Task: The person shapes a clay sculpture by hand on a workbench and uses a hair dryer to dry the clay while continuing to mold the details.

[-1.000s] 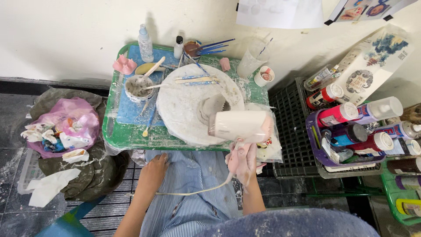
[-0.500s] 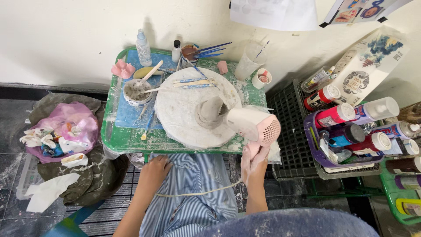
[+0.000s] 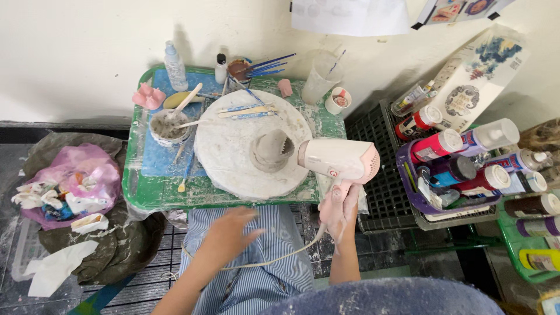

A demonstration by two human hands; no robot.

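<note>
My right hand grips the handle of a pale pink hair dryer, whose nozzle points left at a small grey clay piece with a notched rim. The clay piece stands on a round white board that rests on a green table. My left hand hovers blurred over my striped lap below the table's front edge, holding nothing. The dryer's white cord hangs across my lap.
A grey bowl with tools, a spray bottle, a cup of brushes and wooden sticks sit on the table. Paint bottles fill a purple basket at right. A bag of scraps lies at left.
The hair dryer has turned and swung right, off the board, with its nozzle now facing the clay piece. My left hand has shifted right across my lap.
</note>
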